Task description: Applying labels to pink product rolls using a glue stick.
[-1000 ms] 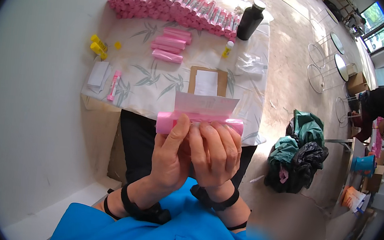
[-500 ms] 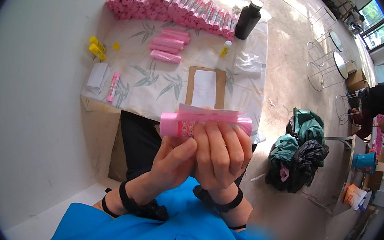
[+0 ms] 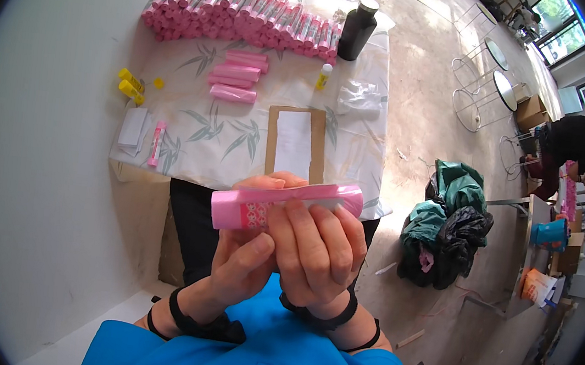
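Both my hands hold one pink roll (image 3: 283, 204) with a printed paper label wrapped round it, raised close to my chest. My left hand (image 3: 241, 259) cups the roll from below and the left. My right hand (image 3: 317, 249) wraps its fingers over the roll's middle and right part. On the table beyond lies a brown card (image 3: 295, 142) with a white sheet on it. Three loose pink rolls (image 3: 236, 77) lie further back, and a long stack of pink rolls (image 3: 241, 22) lines the far edge.
A leaf-patterned cloth covers the table (image 3: 189, 143). A black bottle (image 3: 358, 29), a small glue stick (image 3: 324, 77), yellow caps (image 3: 130, 86) and white slips (image 3: 132, 128) sit on it. A heap of green and black bags (image 3: 448, 224) lies on the floor right. Another person (image 3: 571, 144) works far right.
The white label stood up above the roll before; now it is wrapped down round it. My hands have turned the roll and tilted its right end slightly upward.
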{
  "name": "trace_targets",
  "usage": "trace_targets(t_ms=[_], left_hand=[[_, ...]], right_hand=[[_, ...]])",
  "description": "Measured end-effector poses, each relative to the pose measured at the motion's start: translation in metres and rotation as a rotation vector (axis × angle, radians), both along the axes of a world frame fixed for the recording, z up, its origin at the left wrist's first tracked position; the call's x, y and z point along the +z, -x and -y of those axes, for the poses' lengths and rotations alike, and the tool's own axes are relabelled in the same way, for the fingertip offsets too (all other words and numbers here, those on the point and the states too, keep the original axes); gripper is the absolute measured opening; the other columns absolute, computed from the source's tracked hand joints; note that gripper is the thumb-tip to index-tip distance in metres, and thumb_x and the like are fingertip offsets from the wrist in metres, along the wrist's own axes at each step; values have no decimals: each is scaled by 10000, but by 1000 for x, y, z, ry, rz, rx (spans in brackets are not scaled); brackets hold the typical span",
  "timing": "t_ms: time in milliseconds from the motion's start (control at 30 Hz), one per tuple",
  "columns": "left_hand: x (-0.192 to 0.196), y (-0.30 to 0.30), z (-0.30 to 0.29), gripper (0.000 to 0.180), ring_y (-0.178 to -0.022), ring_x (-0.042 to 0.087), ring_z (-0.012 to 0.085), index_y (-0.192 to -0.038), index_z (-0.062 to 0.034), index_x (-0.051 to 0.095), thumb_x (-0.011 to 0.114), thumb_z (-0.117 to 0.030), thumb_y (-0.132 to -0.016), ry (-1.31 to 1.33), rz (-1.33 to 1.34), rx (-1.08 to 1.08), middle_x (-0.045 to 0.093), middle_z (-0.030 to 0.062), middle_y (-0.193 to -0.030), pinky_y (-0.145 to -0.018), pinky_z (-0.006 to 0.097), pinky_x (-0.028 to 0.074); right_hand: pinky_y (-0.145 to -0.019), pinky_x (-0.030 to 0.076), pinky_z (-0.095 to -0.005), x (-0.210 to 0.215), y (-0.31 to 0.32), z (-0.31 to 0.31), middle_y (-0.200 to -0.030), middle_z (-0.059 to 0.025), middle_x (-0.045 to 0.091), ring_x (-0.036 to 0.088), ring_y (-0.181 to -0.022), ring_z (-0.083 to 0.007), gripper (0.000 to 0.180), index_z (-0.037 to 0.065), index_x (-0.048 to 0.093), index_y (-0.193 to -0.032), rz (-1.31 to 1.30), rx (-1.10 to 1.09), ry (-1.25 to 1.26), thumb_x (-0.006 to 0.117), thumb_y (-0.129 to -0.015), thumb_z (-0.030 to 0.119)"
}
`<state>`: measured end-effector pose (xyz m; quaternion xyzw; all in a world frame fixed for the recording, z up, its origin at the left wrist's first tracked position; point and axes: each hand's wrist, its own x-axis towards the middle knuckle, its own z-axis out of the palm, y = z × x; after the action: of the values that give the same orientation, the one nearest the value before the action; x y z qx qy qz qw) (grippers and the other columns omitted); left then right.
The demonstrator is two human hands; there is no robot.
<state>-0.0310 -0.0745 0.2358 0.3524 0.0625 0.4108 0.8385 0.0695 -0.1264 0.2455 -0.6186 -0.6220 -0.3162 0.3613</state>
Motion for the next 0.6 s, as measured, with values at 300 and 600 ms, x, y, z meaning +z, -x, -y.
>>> trace_targets(t_ms=[300,600], left_hand=[[2,7,0,647,-1375,360,278,-1474,-99,285,564,-232,-906,-33,-155,9,328,150,-1477,-1126,430,324],[0,4,0,664,-1318,424,283,-1468,-80,258,595,-181,-906,51,-92,56,356,180,-1438,-1040,437,423]], right_hand=[[-921,533,-367,-5,-1,-6,-1123,-31,631,587,-1035,-181,205,136,718,-1058,-57,11,-3,605,-887,140],[-905,548,-368,-10,-2,-12,-1080,-30,613,577,-1001,-188,223,190,714,-1076,-61,5,-29,617,-882,139]])
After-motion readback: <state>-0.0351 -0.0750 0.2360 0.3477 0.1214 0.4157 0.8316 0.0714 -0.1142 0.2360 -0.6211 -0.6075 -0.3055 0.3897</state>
